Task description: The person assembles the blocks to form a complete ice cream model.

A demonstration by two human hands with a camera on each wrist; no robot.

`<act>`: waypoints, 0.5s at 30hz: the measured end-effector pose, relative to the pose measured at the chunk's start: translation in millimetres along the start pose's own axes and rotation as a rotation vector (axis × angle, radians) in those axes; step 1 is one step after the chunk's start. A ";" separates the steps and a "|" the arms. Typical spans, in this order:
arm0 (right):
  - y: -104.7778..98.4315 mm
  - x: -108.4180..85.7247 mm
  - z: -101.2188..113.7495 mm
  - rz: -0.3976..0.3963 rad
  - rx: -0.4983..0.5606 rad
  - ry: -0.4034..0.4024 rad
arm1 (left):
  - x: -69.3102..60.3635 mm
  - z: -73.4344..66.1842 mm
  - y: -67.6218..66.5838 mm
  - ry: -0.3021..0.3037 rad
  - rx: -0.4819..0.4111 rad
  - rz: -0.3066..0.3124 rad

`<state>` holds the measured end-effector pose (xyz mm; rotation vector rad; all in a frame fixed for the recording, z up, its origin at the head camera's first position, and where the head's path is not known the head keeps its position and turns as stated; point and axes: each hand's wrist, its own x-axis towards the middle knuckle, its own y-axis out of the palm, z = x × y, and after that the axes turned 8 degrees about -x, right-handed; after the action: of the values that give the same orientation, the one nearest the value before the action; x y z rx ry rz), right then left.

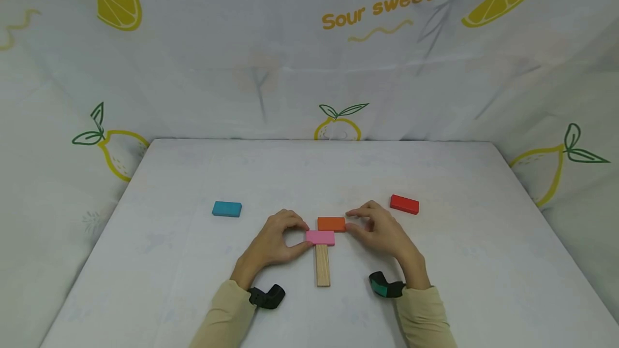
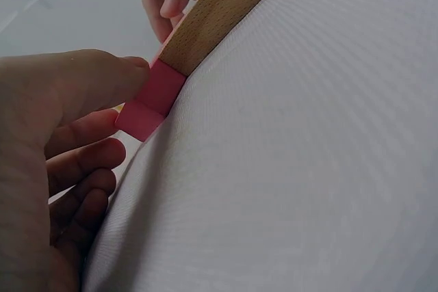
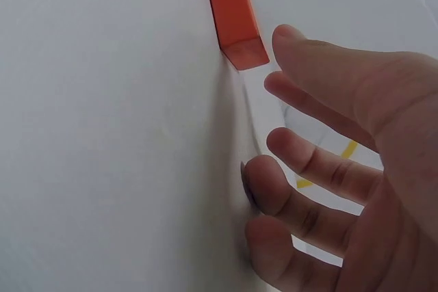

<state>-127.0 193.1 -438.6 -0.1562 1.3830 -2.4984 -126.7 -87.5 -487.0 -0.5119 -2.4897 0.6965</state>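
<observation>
A pink block (image 1: 319, 238) lies flat, its long side touching an orange block (image 1: 331, 224) behind it, which sits a little further right. From the front of the pink block a plain wooden block (image 1: 322, 266) runs toward the person. My left hand (image 1: 276, 238) pinches the pink block's left end between thumb and index finger; in the left wrist view, the thumb lies along the pink block (image 2: 153, 100). My right hand (image 1: 382, 231) is beside the orange block's right end, fingers loosely bent; the right wrist view shows a small gap between it and the orange block (image 3: 236, 15).
A blue block (image 1: 227, 209) lies on the table to the left, and a red block (image 1: 404, 204) lies beyond my right hand. A white cloth printed with lemons (image 1: 290, 90) hangs behind the table (image 1: 169, 262). Each wrist wears a dark strapped device (image 1: 268, 297).
</observation>
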 end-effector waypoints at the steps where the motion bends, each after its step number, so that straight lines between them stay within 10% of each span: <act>1: 0.3 0.5 0.4 0.001 0.000 -0.002 | 0.1 0.1 -0.1 -0.002 -0.001 0.000; 15: 7.3 4.1 8.4 0.007 -0.012 -0.004 | 1.3 0.0 -0.7 0.004 -0.004 0.005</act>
<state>-127.6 181.4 -440.4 -0.1585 1.3941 -2.4829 -127.8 -87.4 -486.1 -0.5208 -2.4872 0.6921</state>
